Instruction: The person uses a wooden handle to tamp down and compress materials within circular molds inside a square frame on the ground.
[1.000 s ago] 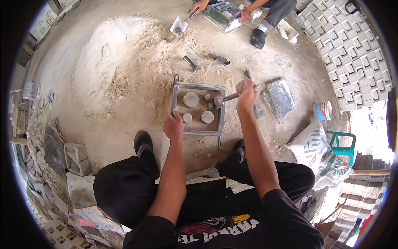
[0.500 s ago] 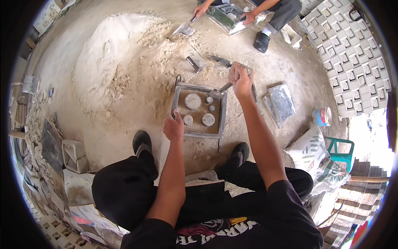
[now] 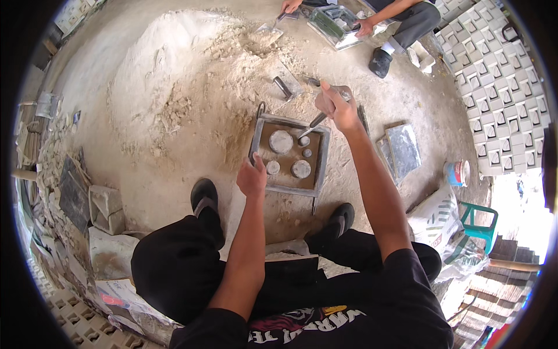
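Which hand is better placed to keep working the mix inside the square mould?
Right, most likely. The right hand grips the trowel, whose tip reaches over the square mould. The left hand rests on the mould's near left edge, holding no tool.

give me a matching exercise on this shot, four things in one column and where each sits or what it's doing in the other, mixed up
Things:
1. left hand
2. right hand
3. square metal mould
4. green plastic chair

Places or states:
a. stands at the right, beside a printed sack
b. grips a trowel over the mould's far right corner
c. lies on the sandy ground between the person's feet, round pieces inside
d. rests on the mould's near left rim

Pairs: 1-d, 2-b, 3-c, 4-a
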The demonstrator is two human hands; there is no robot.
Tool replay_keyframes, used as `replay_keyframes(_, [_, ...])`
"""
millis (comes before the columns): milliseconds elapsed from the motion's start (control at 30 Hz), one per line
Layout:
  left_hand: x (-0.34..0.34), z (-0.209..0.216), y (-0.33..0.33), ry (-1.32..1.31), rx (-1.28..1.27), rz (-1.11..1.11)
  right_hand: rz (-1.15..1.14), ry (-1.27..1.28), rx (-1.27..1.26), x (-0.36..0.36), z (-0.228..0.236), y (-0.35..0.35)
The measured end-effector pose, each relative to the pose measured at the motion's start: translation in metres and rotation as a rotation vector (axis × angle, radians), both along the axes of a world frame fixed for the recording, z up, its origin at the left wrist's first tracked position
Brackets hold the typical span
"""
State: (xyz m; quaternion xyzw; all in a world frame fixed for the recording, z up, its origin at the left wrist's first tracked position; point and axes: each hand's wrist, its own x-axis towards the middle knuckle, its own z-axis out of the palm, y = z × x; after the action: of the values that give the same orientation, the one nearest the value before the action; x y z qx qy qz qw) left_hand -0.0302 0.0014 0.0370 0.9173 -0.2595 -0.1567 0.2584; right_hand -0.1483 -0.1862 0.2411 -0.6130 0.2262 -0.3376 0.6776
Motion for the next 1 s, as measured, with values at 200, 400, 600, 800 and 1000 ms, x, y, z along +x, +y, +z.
replay_keyframes(200, [-0.003,0.009,-0.002,0.056,0.019,0.007,-0.041,0.098,-0.038,0.005,-0.009,-0.011])
replay_keyframes(400, [-0.004,0.003,-0.002,0.016,0.021,-0.003,-0.453,0.106,-0.101,-0.014,-0.028,0.022])
replay_keyframes(600, [-0.003,-0.002,-0.003,0.011,-0.001,0.027,-0.941,-0.031,-0.055,-0.017,-0.03,0.063])
replay_keyframes(800, [-0.001,0.002,-0.002,0.059,0.017,0.01,-1.189,-0.013,0.029,-0.027,-0.022,0.065])
replay_keyframes(1000, [-0.002,-0.004,-0.002,0.014,0.031,0.012,-1.187,-0.069,0.175,-0.036,-0.016,0.053])
